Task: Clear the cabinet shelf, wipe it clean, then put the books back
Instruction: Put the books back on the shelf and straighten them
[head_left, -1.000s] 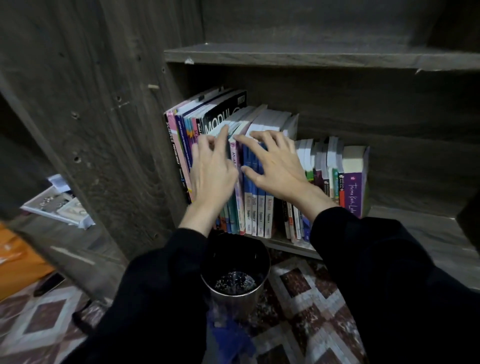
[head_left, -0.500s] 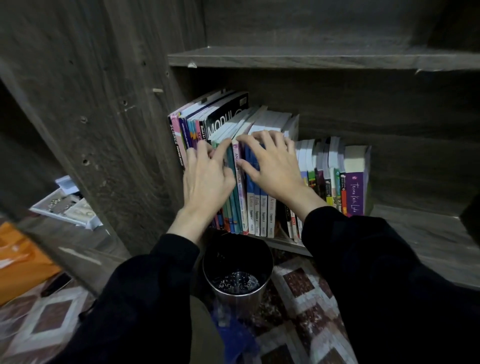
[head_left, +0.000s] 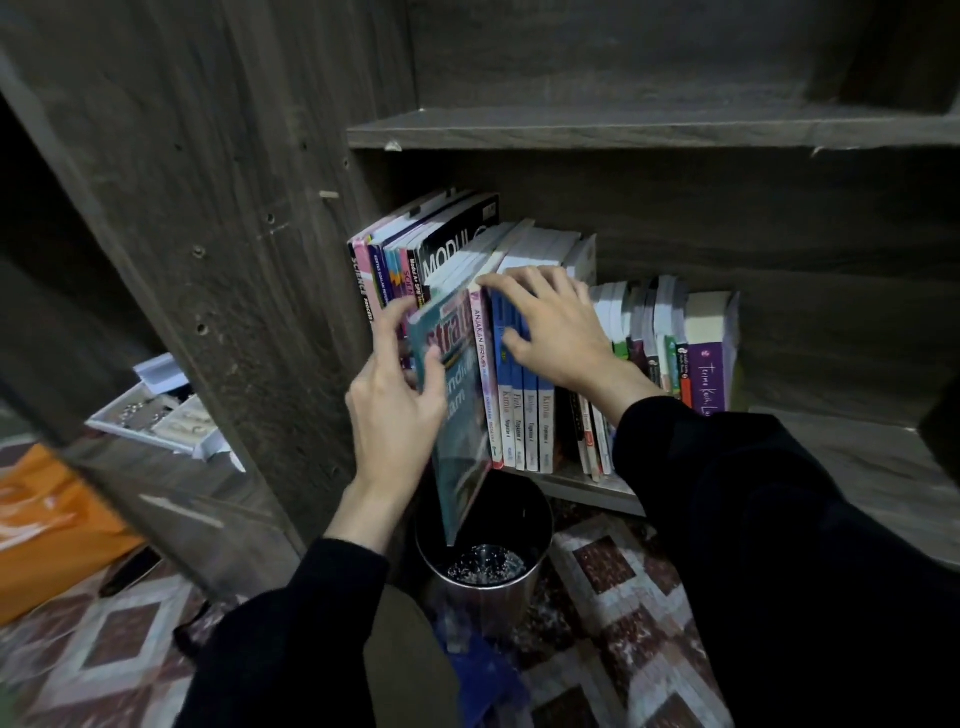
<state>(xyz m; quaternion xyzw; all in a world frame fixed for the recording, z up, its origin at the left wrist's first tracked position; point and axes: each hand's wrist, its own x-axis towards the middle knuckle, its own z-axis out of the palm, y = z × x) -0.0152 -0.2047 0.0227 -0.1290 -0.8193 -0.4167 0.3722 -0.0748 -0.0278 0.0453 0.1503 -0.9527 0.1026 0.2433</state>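
A row of upright books fills the left half of the dark wooden cabinet shelf. My left hand grips a teal book, thumb on its cover, and holds it tilted partly out of the row, over the bin. My right hand rests with curved fingers over the tops of the blue and white books beside it. Taller books lean against the left cabinet wall. A purple book ends the row on the right.
A metal bin with water in it stands on the patterned floor just below the shelf edge. A blue cloth lies in front of it. An empty shelf is above. A white tray and an orange bag sit at the left.
My left hand has taken hold of the teal book and pulled it forward out of the row. My right hand has stayed on the tops of the neighbouring books.
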